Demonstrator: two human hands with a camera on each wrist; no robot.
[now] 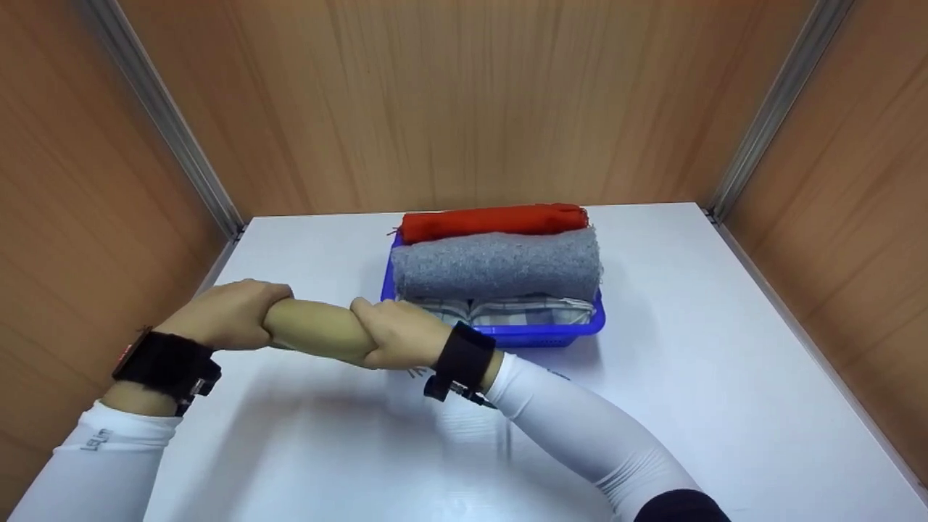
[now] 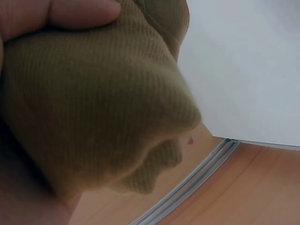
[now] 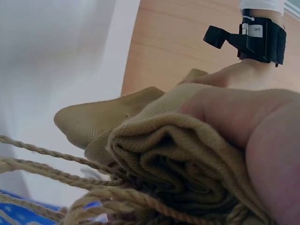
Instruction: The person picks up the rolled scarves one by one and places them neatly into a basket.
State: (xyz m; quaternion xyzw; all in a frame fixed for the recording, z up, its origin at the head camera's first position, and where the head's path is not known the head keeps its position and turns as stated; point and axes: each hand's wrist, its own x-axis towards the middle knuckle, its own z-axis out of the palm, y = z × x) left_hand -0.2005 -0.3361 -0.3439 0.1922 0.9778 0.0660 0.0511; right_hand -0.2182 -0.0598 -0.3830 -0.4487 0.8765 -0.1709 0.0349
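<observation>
A rolled khaki scarf (image 1: 317,330) is held above the table, left of the basket. My left hand (image 1: 235,315) grips its left end and my right hand (image 1: 407,335) grips its right end. In the left wrist view the ribbed knit of the scarf (image 2: 103,108) bulges out past the fingers. The right wrist view shows the coiled layers at the end of the scarf (image 3: 173,140), with twisted fringe cords (image 3: 56,176) hanging from it. Its underside is mostly hidden in the head view.
A blue basket (image 1: 540,335) stands at the back middle of the white table (image 1: 674,348). In it lie a rolled red cloth (image 1: 493,222), a thick grey roll (image 1: 496,264) and checked cloth (image 1: 533,312). Wooden panels (image 1: 464,109) enclose the table at the back and sides.
</observation>
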